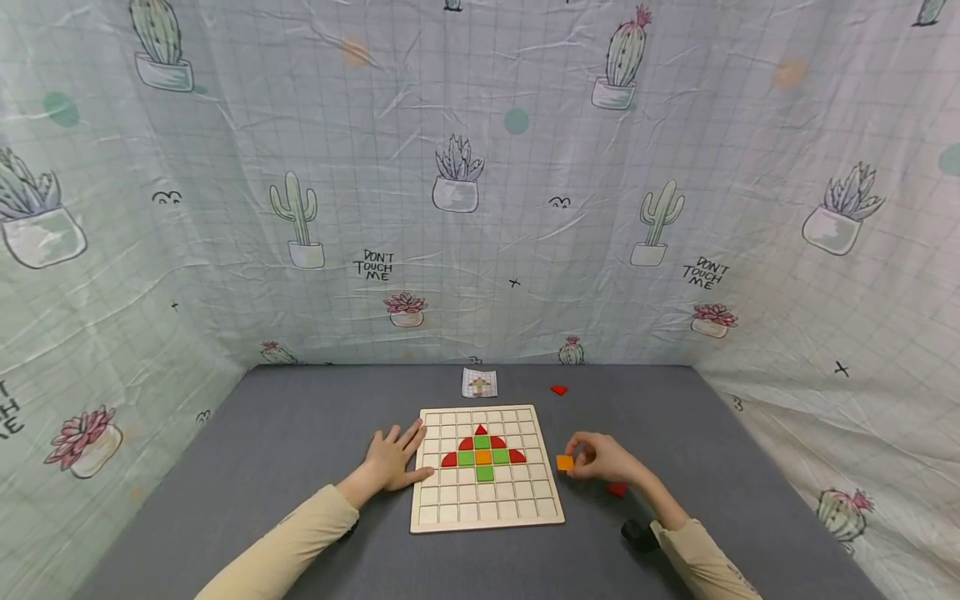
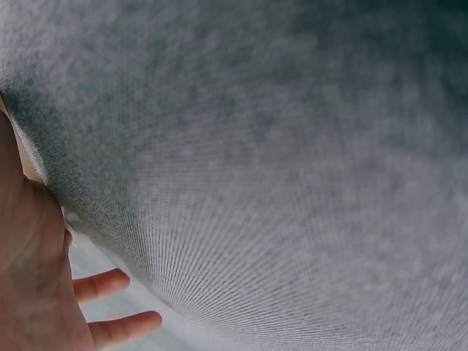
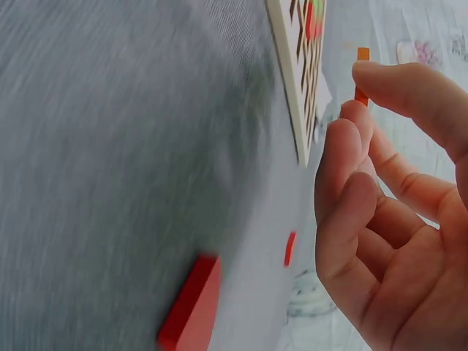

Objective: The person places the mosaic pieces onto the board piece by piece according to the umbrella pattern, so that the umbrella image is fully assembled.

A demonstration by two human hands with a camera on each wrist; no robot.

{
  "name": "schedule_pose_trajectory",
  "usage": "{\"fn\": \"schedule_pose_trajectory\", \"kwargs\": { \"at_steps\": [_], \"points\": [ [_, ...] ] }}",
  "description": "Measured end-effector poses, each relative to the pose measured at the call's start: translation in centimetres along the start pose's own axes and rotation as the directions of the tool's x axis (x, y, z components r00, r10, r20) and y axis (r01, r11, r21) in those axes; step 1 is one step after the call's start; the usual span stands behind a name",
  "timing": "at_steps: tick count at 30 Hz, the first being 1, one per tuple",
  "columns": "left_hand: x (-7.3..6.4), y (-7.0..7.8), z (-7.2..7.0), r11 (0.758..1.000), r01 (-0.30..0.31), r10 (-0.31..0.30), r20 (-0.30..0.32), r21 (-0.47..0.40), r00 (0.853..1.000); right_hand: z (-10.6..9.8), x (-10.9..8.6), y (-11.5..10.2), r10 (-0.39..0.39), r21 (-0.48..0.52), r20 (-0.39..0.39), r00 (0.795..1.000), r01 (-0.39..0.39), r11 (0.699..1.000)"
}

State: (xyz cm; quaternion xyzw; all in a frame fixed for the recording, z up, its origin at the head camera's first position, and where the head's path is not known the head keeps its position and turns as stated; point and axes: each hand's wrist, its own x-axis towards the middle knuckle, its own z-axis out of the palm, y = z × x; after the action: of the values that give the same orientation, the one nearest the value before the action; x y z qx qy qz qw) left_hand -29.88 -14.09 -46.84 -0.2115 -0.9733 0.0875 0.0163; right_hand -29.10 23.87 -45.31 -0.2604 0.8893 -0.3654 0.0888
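Between thumb and fingertips, my right hand [image 1: 602, 458] pinches an orange square tile [image 1: 565, 462] just off the right edge of the wooden grid board [image 1: 450, 517]. In the right wrist view the orange tile [image 3: 363, 75] shows edge-on, raised above the table. My left hand [image 1: 390, 460] lies with spread fingers at the board's left edge, thumb and fingertips on its rim. Red, green and orange pieces sit in the grid: an orange square [image 1: 483, 457] in the middle, green squares [image 1: 485, 473] around it, red rounded pieces [image 1: 517, 456] at the sides and a red triangle [image 1: 481, 430] on top.
A printed pattern card [image 1: 479, 383] lies behind the board. One red piece [image 1: 558, 389] rests at the back right; another red piece [image 1: 617, 489] is under my right wrist. A cactus-print cloth [image 1: 480, 250] hangs around the grey table [image 1: 322, 417].
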Motion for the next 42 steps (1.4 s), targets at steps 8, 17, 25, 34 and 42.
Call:
{"fn": "schedule_pose_trajectory", "kwargs": {
  "at_steps": [8, 17, 25, 34, 42],
  "points": [
    [-0.1, 0.0, 0.3, 1.0, 0.002, -0.003, 0.008, 0.012, 1.0, 2.1, 0.7, -2.2, -0.029, 0.007, 0.04, 0.999, 0.028, 1.0],
    [-0.1, -0.1, 0.5, 1.0, 0.009, -0.01, 0.008, 0.022, 1.0, 4.7, 2.2, -4.6, -0.074, 0.0, 0.077, 0.994, 0.074, 0.997],
    [-0.1, 0.0, 0.2, 1.0, 0.003, -0.003, 0.004, 0.006, 1.0, 6.5, 3.4, -5.8, -0.111, 0.015, 0.098, 0.989, 0.11, 0.994],
    [0.0, 0.0, 0.2, 1.0, 0.006, -0.006, -0.001, 0.028, 1.0, 7.7, 4.4, -6.9, -0.088, -0.008, 0.099, 0.991, 0.089, 0.996],
    [-0.1, -0.1, 0.0, 1.0, 0.004, -0.004, -0.007, 0.023, 1.0, 8.4, 5.0, -7.1, -0.046, -0.048, 0.078, 0.996, 0.05, 0.998]
  ]
}}
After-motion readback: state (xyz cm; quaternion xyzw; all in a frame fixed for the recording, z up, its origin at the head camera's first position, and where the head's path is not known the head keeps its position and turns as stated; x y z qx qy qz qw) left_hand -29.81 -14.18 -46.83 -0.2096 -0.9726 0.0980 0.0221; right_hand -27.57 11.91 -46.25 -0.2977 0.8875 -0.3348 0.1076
